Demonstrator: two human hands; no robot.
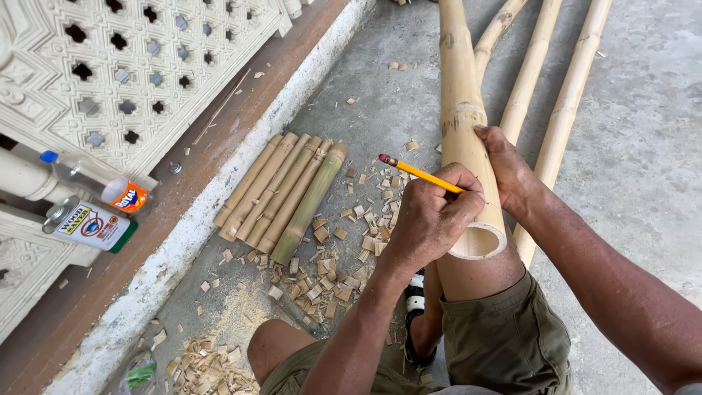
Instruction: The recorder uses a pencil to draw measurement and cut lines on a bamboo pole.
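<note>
A thick pale bamboo pole (pixel 462 110) runs from the top of the view down onto my right thigh, its hollow cut end (pixel 479 240) facing me. My right hand (pixel 512 172) rests on the pole's right side just above that end, steadying it. My left hand (pixel 431 218) grips a yellow pencil (pixel 418 173) with its tip against the pole's surface near the cut end. The pencil's dark eraser end points up and to the left.
Several short cut bamboo pieces (pixel 281 192) lie side by side on the concrete floor, with wood chips (pixel 329 271) scattered around them. Three thinner bamboo poles (pixel 567 102) lie to the right. A can (pixel 89 224) and a bottle (pixel 102 186) lie on the brown ledge by a white lattice wall (pixel 131 66).
</note>
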